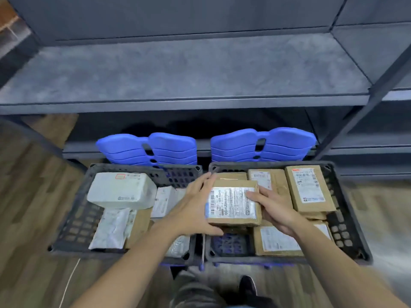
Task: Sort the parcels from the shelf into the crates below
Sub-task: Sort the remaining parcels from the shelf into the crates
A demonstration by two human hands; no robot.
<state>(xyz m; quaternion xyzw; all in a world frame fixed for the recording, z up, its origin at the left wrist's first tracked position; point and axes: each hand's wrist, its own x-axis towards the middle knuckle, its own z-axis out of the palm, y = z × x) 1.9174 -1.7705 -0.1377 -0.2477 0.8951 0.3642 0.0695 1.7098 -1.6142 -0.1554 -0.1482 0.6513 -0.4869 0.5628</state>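
A brown cardboard parcel (231, 207) with a white label is held over the right crate (342, 230). My left hand (195, 205) grips its left side, thumb under the near edge. My right hand (271, 207) holds its right side, fingers lying on the label. The right crate holds several brown cardboard parcels (309, 192). The left crate (73, 227) holds white and grey bagged parcels (121, 191). The grey shelf (178, 72) above is bare.
Blue folded crate lids (262, 144) stand behind both crates. A shelf post (364, 107) slants at the right. Wooden floor lies to the left, with a thin white cable (71, 283). My leg and black shoe (246, 287) are at the bottom centre.
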